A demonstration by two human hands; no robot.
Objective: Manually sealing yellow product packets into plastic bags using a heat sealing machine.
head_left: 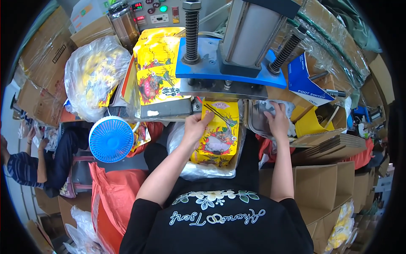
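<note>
My left hand pinches the left edge of a yellow printed pouch between thumb and fingers. The pouch stands in front of me, its upper end just under the press, above more yellow pouches in a clear plastic bag on my lap. To the right, my right hand reaches over a shallow tray that holds clear plastic pieces, too unclear to name. Its thumb and fingers are apart, with nothing visible between them. Beyond my hands, the press's blue plate hangs over the work edge.
Yellow pouches lie stacked at the back left, beside a filled clear bag. A blue fan stands left of my arm. On the right are a blue-and-white box and flattened cartons. Another person sits far left.
</note>
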